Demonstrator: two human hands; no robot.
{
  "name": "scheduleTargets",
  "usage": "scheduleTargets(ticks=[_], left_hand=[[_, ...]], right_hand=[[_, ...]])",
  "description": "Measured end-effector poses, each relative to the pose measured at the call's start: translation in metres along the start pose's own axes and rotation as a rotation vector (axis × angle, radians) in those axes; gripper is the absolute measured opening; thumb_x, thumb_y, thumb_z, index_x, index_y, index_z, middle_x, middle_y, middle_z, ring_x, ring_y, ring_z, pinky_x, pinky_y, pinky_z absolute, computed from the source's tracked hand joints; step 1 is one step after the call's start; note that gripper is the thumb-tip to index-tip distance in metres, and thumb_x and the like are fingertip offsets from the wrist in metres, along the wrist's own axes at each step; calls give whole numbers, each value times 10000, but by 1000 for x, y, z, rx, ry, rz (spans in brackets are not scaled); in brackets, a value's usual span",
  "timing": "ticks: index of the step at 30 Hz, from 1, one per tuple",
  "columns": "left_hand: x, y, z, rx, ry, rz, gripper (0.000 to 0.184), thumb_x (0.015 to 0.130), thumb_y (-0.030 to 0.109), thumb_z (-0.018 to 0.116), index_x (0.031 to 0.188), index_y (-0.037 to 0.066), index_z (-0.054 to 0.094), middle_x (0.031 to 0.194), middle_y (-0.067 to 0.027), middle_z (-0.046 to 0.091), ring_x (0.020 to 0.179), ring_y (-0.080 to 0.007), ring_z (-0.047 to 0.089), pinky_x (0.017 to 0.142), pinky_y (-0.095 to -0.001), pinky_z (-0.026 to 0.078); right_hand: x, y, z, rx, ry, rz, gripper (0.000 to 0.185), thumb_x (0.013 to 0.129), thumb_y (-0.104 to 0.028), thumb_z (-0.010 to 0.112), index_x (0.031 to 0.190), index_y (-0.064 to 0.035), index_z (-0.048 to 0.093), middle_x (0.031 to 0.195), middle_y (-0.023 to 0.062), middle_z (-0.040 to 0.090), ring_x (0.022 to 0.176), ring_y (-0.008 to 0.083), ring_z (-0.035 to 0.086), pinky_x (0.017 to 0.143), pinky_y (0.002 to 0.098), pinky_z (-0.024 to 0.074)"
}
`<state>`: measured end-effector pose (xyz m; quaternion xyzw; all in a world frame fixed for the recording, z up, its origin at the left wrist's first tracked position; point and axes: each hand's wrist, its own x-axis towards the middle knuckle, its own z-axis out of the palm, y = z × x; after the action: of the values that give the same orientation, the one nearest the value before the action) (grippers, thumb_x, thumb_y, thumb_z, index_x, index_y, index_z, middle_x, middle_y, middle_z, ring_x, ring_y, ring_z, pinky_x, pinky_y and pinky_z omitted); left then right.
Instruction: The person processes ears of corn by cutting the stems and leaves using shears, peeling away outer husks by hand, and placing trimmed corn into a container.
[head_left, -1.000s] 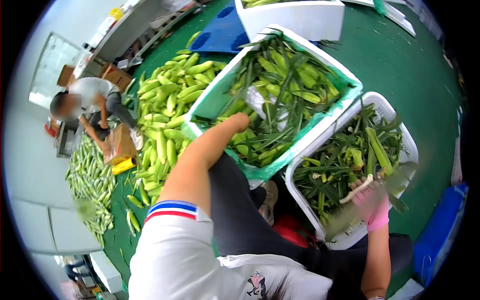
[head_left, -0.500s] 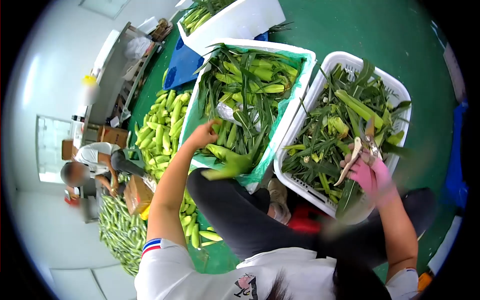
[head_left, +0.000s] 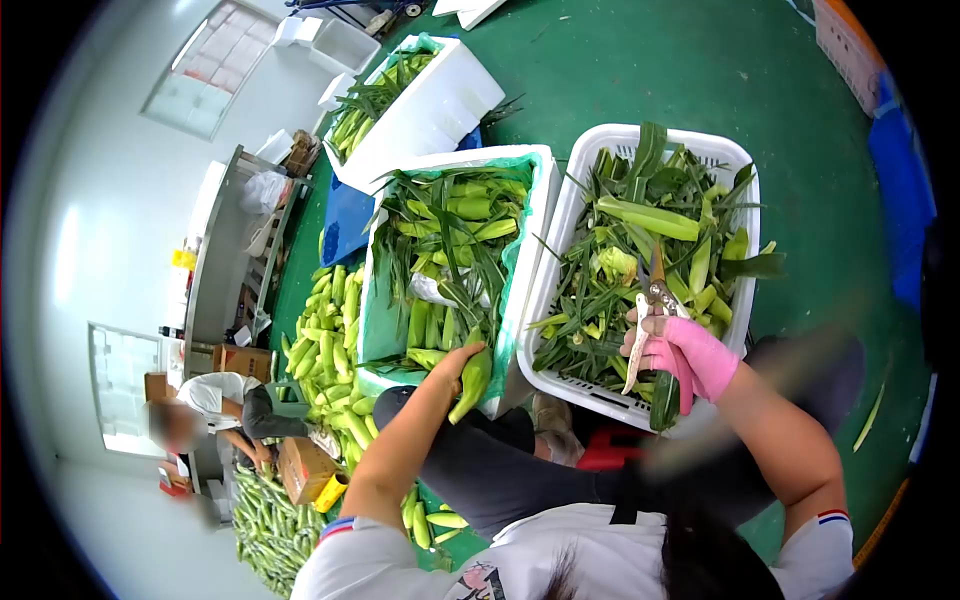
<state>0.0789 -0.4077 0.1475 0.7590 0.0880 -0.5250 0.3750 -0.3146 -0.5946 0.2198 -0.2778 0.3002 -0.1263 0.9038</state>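
One corn ear [head_left: 474, 384] clasped in left hand [head_left: 454, 367], tip pointing bodyward; right hand [head_left: 692, 356] grips pruners [head_left: 658, 291].

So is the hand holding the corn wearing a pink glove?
No, the left hand on the corn is bare, while the right hand wears the pink glove.

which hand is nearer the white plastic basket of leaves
Right. The right hand, holding shears, is over the near part of the basket. The left hand is off to the basket's left, holding a corn ear by the foam box.
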Motion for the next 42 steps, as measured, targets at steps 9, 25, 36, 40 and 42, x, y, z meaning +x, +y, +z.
scheduleTargets(ticks=[9,25,36,40,42], left_hand=[[-160,-23,135,-211,-304,736,787,849,217,780,1489,105,336,1327,-108,523,1142,-223,549,952,-365,468],[-160,17,165,677,-429,1025,731,792,124,798,1414,-31,446,1225,-97,618,1100,-152,575,980,-300,448],[-134,61,115,448,-646,800,826,698,300,840,1388,0,497,1212,-76,641,1110,-165,598,991,-306,441],[-125,69,115,512,-784,725,835,685,320,842,1377,4,498,1149,-119,676,1049,-193,646,921,-331,502],[-118,70,122,603,-878,629,870,688,318,837,1405,-1,463,1181,-140,659,1034,-217,655,882,-369,530]], right_hand=[[-33,-24,34,-852,-58,-506,693,753,-188,766,1345,-24,447,1133,142,574,1001,247,597,886,351,492],[-10,-14,-12,-1232,113,-633,842,692,-413,819,1317,37,476,1251,262,532,1157,396,549,997,428,455],[-20,-27,4,-284,-147,-76,387,862,-229,671,1137,18,560,837,73,640,713,153,637,674,279,519],[-8,-16,-3,-491,-347,-51,636,854,-268,712,1357,8,440,976,35,583,863,111,568,724,249,486],[-10,-18,3,-552,-385,-138,695,829,-223,756,1390,-11,403,970,32,572,851,108,566,712,269,503]])
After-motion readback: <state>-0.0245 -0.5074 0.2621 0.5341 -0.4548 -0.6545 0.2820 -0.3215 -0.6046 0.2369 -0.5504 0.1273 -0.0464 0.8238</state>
